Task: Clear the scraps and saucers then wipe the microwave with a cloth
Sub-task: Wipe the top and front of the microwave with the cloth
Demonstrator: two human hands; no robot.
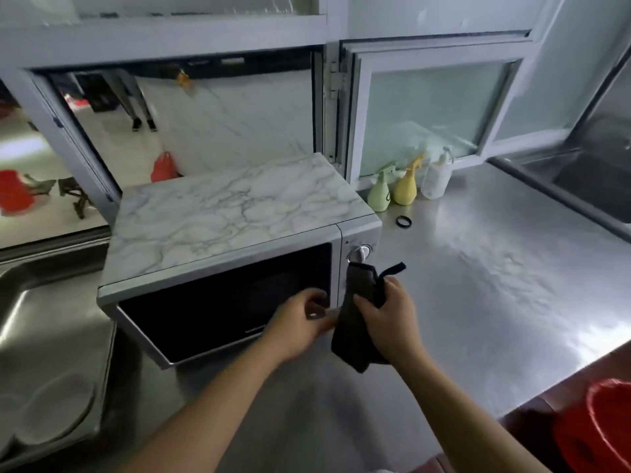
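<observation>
The right hand (389, 315) holds a dark cloth (358, 315) in a closed grip, fingers curled round its middle. The cloth hangs with its long axis near vertical: upper end level with the control panel, lower end just above the table (495, 285).

The left hand (300, 322) is next to the cloth at the door's right edge. Its fingers are curled toward the cloth's lower left edge, but motion blur prevents confirming a pinch; whether its grip is closed on anything cannot be determined.

The microwave (232, 213) stands on the table, up and to the left of both hands. Its dark door (218, 302) is directly behind the left hand; the knob (358, 253) is just above the cloth's top edge.

The marble-patterned top appears free of scraps (pale saucers (51, 411) lie in the sink (68, 322) at far left), so clearing appears done.

The door is the nearest surface; the wipe would likely travel leftward across it.
</observation>
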